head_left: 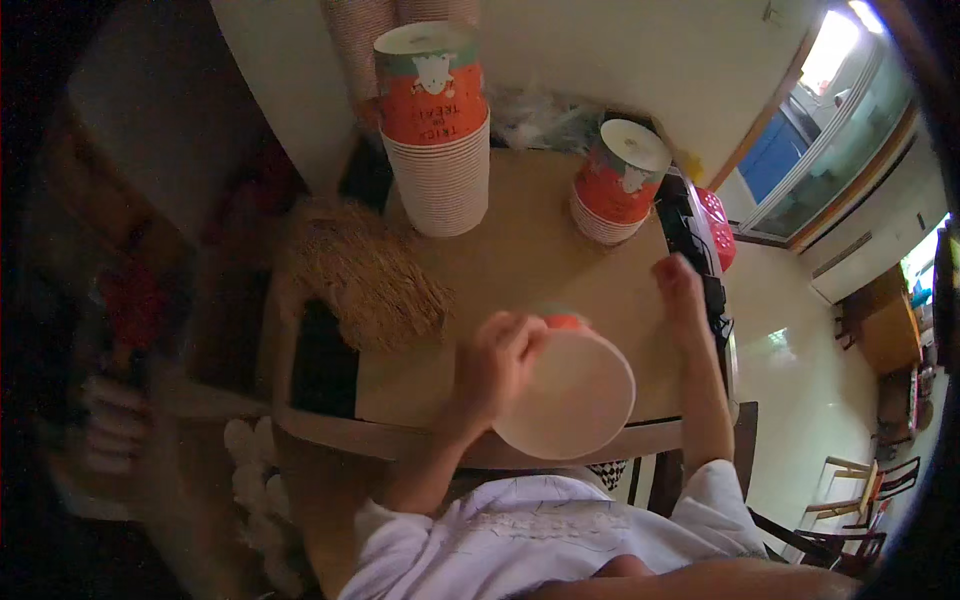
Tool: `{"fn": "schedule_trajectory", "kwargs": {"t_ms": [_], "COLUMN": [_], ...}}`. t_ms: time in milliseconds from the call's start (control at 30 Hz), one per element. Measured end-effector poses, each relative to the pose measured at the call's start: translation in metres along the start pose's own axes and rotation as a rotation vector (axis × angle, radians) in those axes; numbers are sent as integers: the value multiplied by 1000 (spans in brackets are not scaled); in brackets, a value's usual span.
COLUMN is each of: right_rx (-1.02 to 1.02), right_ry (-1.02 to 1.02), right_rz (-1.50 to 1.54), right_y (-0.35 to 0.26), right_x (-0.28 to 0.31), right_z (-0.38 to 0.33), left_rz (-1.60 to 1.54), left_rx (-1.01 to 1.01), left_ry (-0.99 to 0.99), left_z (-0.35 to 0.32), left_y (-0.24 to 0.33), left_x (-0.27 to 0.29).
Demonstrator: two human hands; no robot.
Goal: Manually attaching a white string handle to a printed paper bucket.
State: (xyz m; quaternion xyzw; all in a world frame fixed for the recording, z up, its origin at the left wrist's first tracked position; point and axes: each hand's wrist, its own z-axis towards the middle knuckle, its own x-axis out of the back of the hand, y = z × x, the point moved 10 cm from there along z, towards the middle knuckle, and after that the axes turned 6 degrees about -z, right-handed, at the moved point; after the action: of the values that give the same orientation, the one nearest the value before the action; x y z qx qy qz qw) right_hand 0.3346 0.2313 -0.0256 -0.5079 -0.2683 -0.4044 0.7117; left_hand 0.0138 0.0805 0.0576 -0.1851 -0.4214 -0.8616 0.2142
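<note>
My left hand [492, 365] grips the side of a paper bucket [568, 400], tilted so its white inside and round rim face me; a bit of its red outer wall shows at the far side. My right hand [682, 285] hovers over the table's right side, apart from the bucket, with its fingers curled together. Whatever it may hold is too small or blurred to make out. Left of my left hand lies a heap of thin brown strands [375, 280], like paper twine. Beyond stands a tall nested stack of red and green printed paper buckets [438, 130], bottoms up.
A shorter stack of the same upturned buckets [618, 185] stands at the far right of the brown tabletop [520, 240]. Clear plastic wrapping [545, 118] lies against the wall. Dark cables [705, 270] and a red perforated item [716, 230] edge the right side. Wooden chairs [845, 490] stand farther off.
</note>
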Motion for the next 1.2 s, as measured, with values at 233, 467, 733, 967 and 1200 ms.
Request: {"fn": "schedule_trajectory", "kwargs": {"t_ms": [233, 467, 733, 967, 1200], "right_rx": [-44, -40, -192, -48, -2], "right_ry": [40, 18, -123, -163, -291], "right_rz": [-666, -535, 898, 633, 313], "right_y": [69, 49, 27, -135, -164], "right_x": [19, 21, -21, -13, -24], "right_z": [52, 56, -32, -94, -81], "left_rz": [-47, -148, -257, 5, 72], "left_rx": [398, 280, 577, 675, 601], "left_ry": [-269, -45, 264, 332, 546], "left_z": [34, 33, -84, -127, -99], "left_y": [-65, -84, -215, -221, -235], "left_x": [-29, -22, 20, 48, 98]}}
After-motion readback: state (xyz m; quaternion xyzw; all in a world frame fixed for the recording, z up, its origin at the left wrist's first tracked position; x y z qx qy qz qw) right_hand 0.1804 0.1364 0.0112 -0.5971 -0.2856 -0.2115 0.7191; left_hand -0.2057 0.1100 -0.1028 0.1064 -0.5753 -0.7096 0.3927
